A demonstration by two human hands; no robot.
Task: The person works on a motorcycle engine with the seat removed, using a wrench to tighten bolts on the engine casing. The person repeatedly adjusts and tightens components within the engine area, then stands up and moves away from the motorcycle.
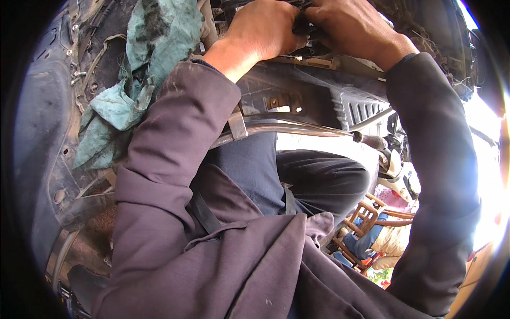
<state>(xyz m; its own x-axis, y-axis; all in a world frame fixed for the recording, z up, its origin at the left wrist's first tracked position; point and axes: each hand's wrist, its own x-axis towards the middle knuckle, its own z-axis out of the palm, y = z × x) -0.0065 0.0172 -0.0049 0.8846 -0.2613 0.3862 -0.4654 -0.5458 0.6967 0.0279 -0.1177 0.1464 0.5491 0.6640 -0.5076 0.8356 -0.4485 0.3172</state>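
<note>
At the top of the head view both my hands reach into a dark, dirty vehicle bay. My left hand (263, 29) is curled, its fingers bent down round a black part (305, 49) between the hands. Facing it from the other side, my right hand (353, 26) is curled too, with its fingertips against the same dark area. What each hand grips is hidden by the fingers and shadow. Just left of my left wrist hangs a stained green cloth (164, 45), draped over the bodywork.
Below my hands runs a dark metal crossmember (313, 80) with a bracket. A thin rod ends in a dark handle (372, 141) near my right forearm. Body panel (40, 122) curves along the left. Beyond my knee stands a wooden chair (366, 215).
</note>
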